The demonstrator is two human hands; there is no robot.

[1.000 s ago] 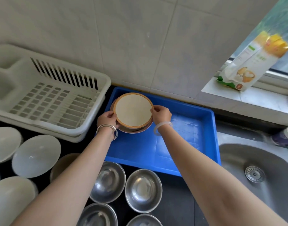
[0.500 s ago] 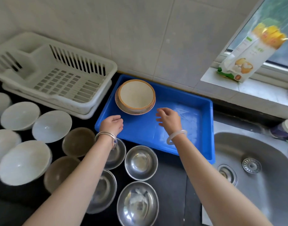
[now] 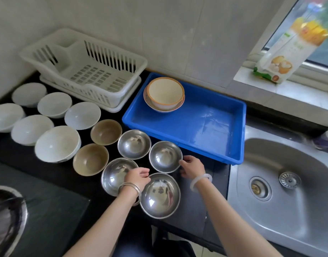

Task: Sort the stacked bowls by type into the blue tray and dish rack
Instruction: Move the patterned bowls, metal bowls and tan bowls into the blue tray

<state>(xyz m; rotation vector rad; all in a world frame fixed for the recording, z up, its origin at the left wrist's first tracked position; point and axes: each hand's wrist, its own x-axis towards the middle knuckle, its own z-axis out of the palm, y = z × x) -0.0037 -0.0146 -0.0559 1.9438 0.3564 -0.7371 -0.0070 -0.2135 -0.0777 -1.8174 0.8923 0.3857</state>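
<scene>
A cream bowl with an orange rim [image 3: 165, 92] sits nested in a wider patterned bowl in the far left corner of the blue tray [image 3: 205, 125]. The white dish rack [image 3: 85, 69] stands to the tray's left, nothing in it. On the black counter lie several steel bowls [image 3: 134, 144], two brown bowls [image 3: 106, 132] and several white bowls [image 3: 57, 143]. My left hand [image 3: 138, 176] hovers over the gap between steel bowls, fingers loosely curled. My right hand [image 3: 192, 166] touches the rim of a steel bowl [image 3: 165, 156] with its fingertips.
A steel sink [image 3: 289, 184] lies to the right of the counter. A food packet [image 3: 293, 51] leans on the window sill at the upper right. A dark hob with a pan edge [image 3: 5, 219] is at the lower left.
Both hands let go of the cream bowl in the tray and drew back toward me to the steel bowls. The camera tilted down and left.
</scene>
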